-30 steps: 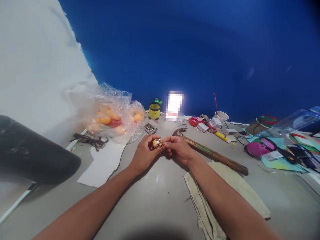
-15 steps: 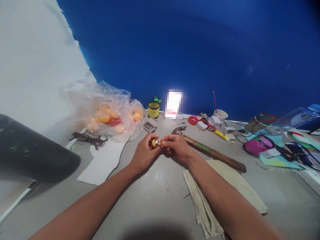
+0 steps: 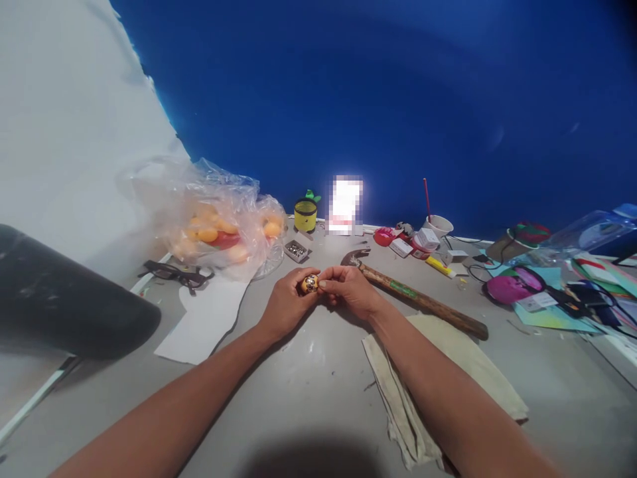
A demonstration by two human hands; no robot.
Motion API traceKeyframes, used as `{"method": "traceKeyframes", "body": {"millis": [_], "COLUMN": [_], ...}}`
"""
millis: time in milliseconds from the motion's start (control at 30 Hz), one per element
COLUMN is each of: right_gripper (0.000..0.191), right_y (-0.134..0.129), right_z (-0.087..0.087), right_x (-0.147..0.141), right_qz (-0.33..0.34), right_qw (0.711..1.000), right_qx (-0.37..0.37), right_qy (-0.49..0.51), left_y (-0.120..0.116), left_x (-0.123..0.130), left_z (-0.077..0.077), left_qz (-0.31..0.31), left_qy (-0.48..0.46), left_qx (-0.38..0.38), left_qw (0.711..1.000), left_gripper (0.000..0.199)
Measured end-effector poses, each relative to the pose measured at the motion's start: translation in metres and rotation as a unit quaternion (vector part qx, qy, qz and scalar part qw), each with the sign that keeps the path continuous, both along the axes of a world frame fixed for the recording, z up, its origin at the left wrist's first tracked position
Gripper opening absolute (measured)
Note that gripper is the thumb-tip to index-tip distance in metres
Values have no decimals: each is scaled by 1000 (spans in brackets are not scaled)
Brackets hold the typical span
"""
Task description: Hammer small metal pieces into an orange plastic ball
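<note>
My left hand (image 3: 286,300) is wrapped round a small orange ball (image 3: 310,284) whose near side is studded with shiny metal pieces. Thumb and fingertips of my right hand (image 3: 351,291) are pinched together at the ball's right edge; whatever lies between them is too small to make out. Just beyond the hands, a small open box (image 3: 297,249) holds many little silver pieces, perhaps tacks. A claw hammer (image 3: 423,300) with a worn wooden handle lies right of my right hand. Under my right forearm is a folded pale cloth (image 3: 458,365).
At the left are a clear plastic bag (image 3: 223,219) of orange balls, dark-framed glasses (image 3: 179,273), white paper (image 3: 204,325) and a large dark cylinder (image 3: 74,299). Behind stand a yellow cup (image 3: 305,216) and a bright blurred screen (image 3: 345,204). Small boxes, a white cup (image 3: 438,227) and clutter fill the right.
Both hands stay together at the ball, which seems turned slightly in my left hand. The whole view has shifted a little; the other things lie as before.
</note>
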State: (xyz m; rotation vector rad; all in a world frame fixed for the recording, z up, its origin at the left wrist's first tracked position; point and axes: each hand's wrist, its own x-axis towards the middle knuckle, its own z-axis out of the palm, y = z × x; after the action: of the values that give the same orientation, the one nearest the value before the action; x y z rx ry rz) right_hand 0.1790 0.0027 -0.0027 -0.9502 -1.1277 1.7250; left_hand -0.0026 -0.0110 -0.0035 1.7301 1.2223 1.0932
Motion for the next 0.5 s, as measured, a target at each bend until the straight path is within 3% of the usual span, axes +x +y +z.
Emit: {"method": "traceKeyframes", "body": {"millis": [267,500], "right_gripper": [39,36], "right_y": [-2,-7], "right_z": [-2,-2], "right_x": [-3,-7], "right_qz": [-5,-23], "right_qw": [998,996], "right_qx": [39,61], "right_qy": [-43,-68], "left_y": [-3,-6], "left_x": [2,5], "left_z": [0,-2], "left_qz": [22,45], "left_qy": [3,34], "left_qx": [6,55], "left_qw": [1000,997], "left_gripper": [26,21]}}
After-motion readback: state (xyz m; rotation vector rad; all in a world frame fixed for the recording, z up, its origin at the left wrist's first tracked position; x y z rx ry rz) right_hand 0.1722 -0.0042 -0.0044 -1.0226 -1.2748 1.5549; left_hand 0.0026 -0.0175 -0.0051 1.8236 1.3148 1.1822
